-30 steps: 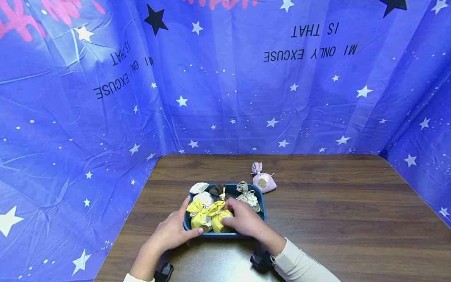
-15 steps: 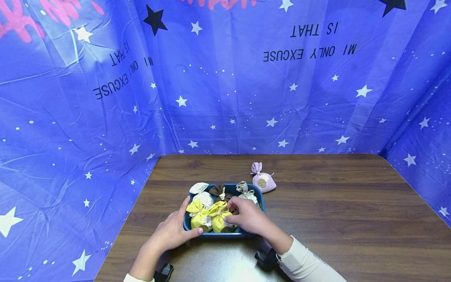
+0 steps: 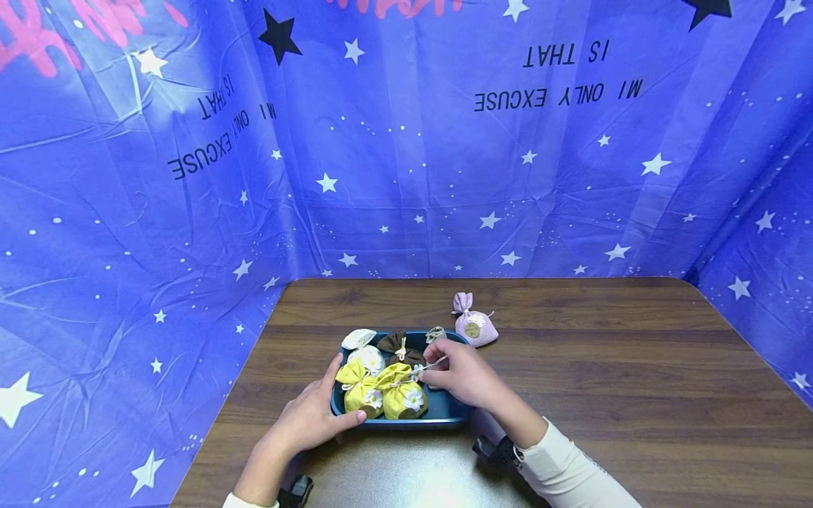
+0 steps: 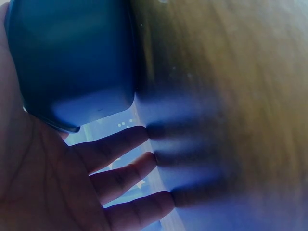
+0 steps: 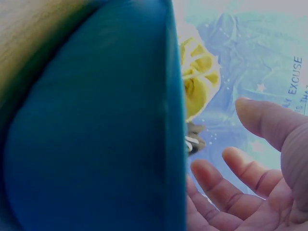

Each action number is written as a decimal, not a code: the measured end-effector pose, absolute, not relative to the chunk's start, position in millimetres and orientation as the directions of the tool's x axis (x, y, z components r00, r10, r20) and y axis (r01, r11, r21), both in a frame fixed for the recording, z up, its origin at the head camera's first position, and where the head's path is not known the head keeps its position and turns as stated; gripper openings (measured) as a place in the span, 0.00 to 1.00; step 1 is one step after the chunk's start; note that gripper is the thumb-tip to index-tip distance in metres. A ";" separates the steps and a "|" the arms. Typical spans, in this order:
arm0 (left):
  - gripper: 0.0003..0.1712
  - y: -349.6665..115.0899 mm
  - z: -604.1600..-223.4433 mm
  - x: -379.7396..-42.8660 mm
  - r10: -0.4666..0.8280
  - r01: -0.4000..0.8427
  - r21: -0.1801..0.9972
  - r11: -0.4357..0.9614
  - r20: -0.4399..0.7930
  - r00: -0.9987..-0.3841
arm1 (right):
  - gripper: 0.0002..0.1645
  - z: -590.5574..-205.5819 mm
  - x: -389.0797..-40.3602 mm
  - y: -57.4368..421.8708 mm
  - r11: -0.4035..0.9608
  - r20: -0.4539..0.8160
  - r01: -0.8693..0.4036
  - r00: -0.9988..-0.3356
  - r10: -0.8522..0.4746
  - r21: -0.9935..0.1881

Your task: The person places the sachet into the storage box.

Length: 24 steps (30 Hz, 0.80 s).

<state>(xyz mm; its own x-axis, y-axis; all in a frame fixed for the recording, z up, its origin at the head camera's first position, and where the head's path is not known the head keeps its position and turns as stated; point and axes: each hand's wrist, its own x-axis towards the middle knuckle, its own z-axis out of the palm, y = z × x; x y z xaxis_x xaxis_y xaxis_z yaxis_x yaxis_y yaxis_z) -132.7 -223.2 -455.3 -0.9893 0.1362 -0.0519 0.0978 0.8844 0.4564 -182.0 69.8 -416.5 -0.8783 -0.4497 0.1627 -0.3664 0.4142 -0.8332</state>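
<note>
A blue-green bin [image 3: 447,406] holds several small drawstring cloth pouches. My left hand [image 3: 311,416] spans its left end, thumb on the front rim and index finger along the side; in the left wrist view the other fingers [image 4: 127,175] are spread with their tips at the table. My right hand [image 3: 460,370] is inside the bin's right part, thumb and fingers apart in the right wrist view. A pale cord [image 3: 437,363] crosses the gap by them. Left of it sits a yellow pouch [image 3: 403,402]; a grey pouch [image 3: 435,334] is mostly hidden behind the hand.
A second yellow pouch [image 3: 358,395], a white pouch [image 3: 365,358] and a brown pouch [image 3: 396,344] fill the bin's left and middle. A pink pouch [image 3: 478,328] lies on the wooden table [image 3: 603,353] behind the bin's right corner. A blue star-printed curtain [image 3: 444,176] surrounds the table.
My right hand has left the right yellow pouch, uncovering its flower, and moved right and slightly away, now covering most of the grey pouch. My left hand has stayed in place.
</note>
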 end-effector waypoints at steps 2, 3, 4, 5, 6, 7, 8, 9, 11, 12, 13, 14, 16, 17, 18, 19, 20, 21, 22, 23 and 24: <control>0.67 -223.2 -455.1 -132.6 0.135 0.095 0.458 0.884 -0.055 -0.989 | 0.12 -415.2 -182.8 72.3 0.408 0.164 -0.360 -0.883 -0.440 -0.839; 0.67 -223.1 -455.1 -132.7 0.136 0.095 0.458 0.884 -0.056 -0.989 | 0.12 -414.4 -183.1 73.9 0.409 0.163 -0.355 -0.886 -0.434 -0.840; 0.67 -223.1 -455.0 -132.7 0.136 0.096 0.458 0.884 -0.056 -0.989 | 0.12 -413.3 -183.3 75.6 0.414 0.164 -0.353 -0.890 -0.426 -0.839; 0.67 -223.1 -454.9 -132.6 0.136 0.095 0.458 0.884 -0.057 -0.989 | 0.12 -412.4 -183.7 77.5 0.421 0.164 -0.351 -0.894 -0.418 -0.837; 0.67 -223.1 -455.0 -132.7 0.137 0.097 0.458 0.884 -0.056 -0.989 | 0.12 -411.4 -184.4 79.6 0.426 0.170 -0.354 -0.895 -0.413 -0.833; 0.67 -223.1 -455.0 -132.8 0.138 0.097 0.458 0.884 -0.055 -0.989 | 0.12 -410.5 -185.1 81.8 0.432 0.171 -0.352 -0.899 -0.404 -0.830; 0.67 -223.1 -455.1 -133.0 0.138 0.098 0.458 0.883 -0.055 -0.989 | 0.11 -409.5 -185.9 84.2 0.435 0.175 -0.353 -0.900 -0.398 -0.828; 0.67 -223.2 -455.2 -133.1 0.139 0.099 0.458 0.884 -0.054 -0.989 | 0.11 -409.0 -186.9 86.6 0.440 0.177 -0.352 -0.904 -0.390 -0.826; 0.67 -223.4 -455.5 -133.2 0.139 0.100 0.457 0.884 -0.053 -0.989 | 0.11 -408.0 -189.6 91.3 0.449 0.180 -0.345 -0.911 -0.371 -0.824; 0.67 -223.5 -455.8 -133.3 0.140 0.101 0.457 0.884 -0.052 -0.989 | 0.12 -407.8 -191.2 93.7 0.453 0.182 -0.344 -0.914 -0.364 -0.823; 0.67 -223.7 -456.0 -133.3 0.140 0.101 0.457 0.884 -0.052 -0.989 | 0.12 -407.6 -192.8 96.0 0.458 0.179 -0.335 -0.919 -0.352 -0.823; 0.67 -223.8 -456.2 -133.3 0.140 0.101 0.457 0.884 -0.052 -0.989 | 0.12 -407.6 -194.5 98.4 0.461 0.179 -0.331 -0.922 -0.342 -0.823; 0.68 -224.0 -456.4 -133.3 0.140 0.102 0.456 0.884 -0.051 -0.989 | 0.12 -407.5 -198.1 103.0 0.474 0.179 -0.320 -0.931 -0.320 -0.820; 0.68 -224.0 -456.4 -133.2 0.140 0.102 0.457 0.884 -0.050 -0.989 | 0.12 -407.7 -200.0 105.3 0.478 0.181 -0.317 -0.934 -0.309 -0.819; 0.68 -224.0 -456.5 -133.2 0.139 0.101 0.456 0.884 -0.050 -0.989 | 0.13 -407.9 -201.9 107.7 0.481 0.183 -0.314 -0.936 -0.301 -0.818; 0.68 -224.0 -456.6 -133.2 0.138 0.100 0.456 0.884 -0.050 -0.989 | 0.13 -408.2 -203.6 110.1 0.482 0.180 -0.306 -0.940 -0.290 -0.821; 0.67 -224.0 -456.6 -133.1 0.137 0.100 0.455 0.885 -0.050 -0.989 | 0.14 -408.5 -205.3 112.6 0.485 0.178 -0.299 -0.943 -0.281 -0.822; 0.67 -223.9 -456.6 -133.2 0.136 0.100 0.455 0.885 -0.049 -0.989 | 0.14 -409.0 -207.1 115.0 0.487 0.175 -0.292 -0.946 -0.272 -0.823; 0.67 -223.8 -456.6 -133.2 0.136 0.100 0.453 0.886 -0.048 -0.990 | 0.14 -409.7 -208.9 117.6 0.492 0.174 -0.287 -0.949 -0.264 -0.822; 0.67 -223.7 -456.6 -133.3 0.137 0.101 0.452 0.886 -0.047 -0.990 | 0.14 -410.4 -210.6 120.1 0.496 0.172 -0.281 -0.952 -0.254 -0.821; 0.67 -223.7 -456.7 -133.4 0.137 0.102 0.451 0.887 -0.046 -0.989 | 0.14 -411.1 -212.2 122.7 0.502 0.170 -0.276 -0.954 -0.247 -0.820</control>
<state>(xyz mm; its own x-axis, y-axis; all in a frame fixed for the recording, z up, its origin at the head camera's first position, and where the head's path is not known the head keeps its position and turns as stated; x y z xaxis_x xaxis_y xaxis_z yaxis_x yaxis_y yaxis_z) -133.4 -223.7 -456.7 -0.9895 0.1371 -0.0459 0.1019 0.8866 0.4512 -212.2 122.7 -411.1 -0.9539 -0.2469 0.1704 -0.2763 0.5017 -0.8197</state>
